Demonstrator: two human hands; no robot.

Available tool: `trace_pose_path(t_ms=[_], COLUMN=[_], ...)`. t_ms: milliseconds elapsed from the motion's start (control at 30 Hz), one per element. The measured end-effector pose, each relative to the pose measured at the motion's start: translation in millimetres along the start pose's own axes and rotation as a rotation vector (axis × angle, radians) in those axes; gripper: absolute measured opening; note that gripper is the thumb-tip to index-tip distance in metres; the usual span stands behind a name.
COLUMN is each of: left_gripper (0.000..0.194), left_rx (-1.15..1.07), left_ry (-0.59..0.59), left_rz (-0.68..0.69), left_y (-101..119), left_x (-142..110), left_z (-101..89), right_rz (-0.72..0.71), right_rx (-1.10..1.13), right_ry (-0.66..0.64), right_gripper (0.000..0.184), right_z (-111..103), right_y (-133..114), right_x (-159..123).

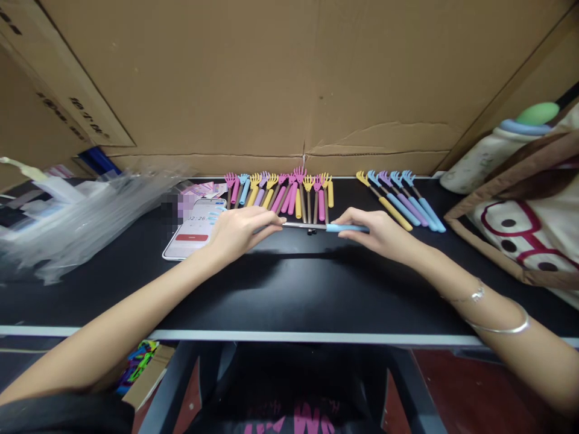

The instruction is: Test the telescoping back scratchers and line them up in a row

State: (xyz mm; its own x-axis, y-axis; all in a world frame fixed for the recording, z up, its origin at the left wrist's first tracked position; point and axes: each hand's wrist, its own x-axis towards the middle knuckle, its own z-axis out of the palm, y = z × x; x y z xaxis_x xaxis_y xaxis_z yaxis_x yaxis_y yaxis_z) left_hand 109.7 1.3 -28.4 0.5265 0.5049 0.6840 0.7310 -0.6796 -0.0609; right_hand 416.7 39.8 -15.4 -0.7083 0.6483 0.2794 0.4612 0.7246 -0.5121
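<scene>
Stretching from nine to three o'clock above the black table (307, 295), a back scratcher (304, 225) is held level: its blue handle (333, 228) is pinched by the right hand (377, 232), its rod end gripped by the left hand (244, 229), both equally near.

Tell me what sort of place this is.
Probably a makeshift workstation for small goods: a black table backed by cardboard, with colourful claw-ended sticks laid out in rows.

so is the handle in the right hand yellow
No, the right hand holds a light blue handle at one end of a metal rod.
</scene>
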Motion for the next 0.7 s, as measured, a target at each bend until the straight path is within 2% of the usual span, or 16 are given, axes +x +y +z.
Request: trace_pose_path(t_ms=[167,367,433,700], left_gripper=[0.025,0.023,0.022,0.028], left_rx=[0.164,0.218,0.188,-0.038], left_ry=[0.063,0.086,0.063,-0.15], left_rz=[0.148,0.236,0.222,-0.009], left_y=[4.1,11.1,10.6,3.7], left_x=[3.7,5.2,3.5,-2.2], left_z=[-1.4,-0.8,1.0,6.5], right_rz=[0.131,0.203,0.203,0.089], right_rx=[0.235,0.283,0.243,-0.012], right_ry=[-0.195,-0.438,-0.432,-0.182], right_gripper=[0.033,0.042,0.043,0.03], right_z=[-5.3,-12.6,-12.2,-1.3], right_y=[1.1,-2.0,-4.3,-1.9], right_x=[3.0,4.1,4.1,4.3])
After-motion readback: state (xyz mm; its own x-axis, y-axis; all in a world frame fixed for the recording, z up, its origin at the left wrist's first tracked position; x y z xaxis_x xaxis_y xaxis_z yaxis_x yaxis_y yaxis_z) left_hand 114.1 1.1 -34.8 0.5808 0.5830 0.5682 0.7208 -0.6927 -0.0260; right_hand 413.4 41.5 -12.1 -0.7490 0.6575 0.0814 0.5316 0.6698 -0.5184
